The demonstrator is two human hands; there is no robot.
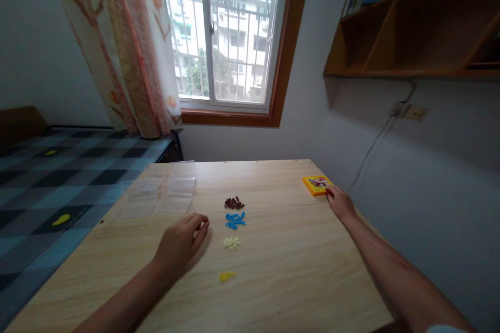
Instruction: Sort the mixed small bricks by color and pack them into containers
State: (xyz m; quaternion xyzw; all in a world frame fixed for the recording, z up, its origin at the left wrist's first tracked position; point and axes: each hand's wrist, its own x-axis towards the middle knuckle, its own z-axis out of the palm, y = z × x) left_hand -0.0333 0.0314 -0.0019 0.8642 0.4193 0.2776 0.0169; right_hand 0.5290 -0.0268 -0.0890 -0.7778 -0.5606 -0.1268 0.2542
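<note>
On the right part of the table, my right hand grips the near right corner of a flat yellow box with a printed picture on its top. My left hand rests on the wood left of centre, its fingers loosely bent and nothing visible in them. Just right of it, small pieces lie in a column of separate piles: dark brown pieces farthest away, then blue pieces, pale yellow pieces, and bright yellow pieces nearest me.
Clear plastic trays sit at the table's back left, one with a raised lid-like panel. Beyond the left edge is a bed with a checked cover. A window and a curtain are behind the table; a wooden shelf hangs at upper right.
</note>
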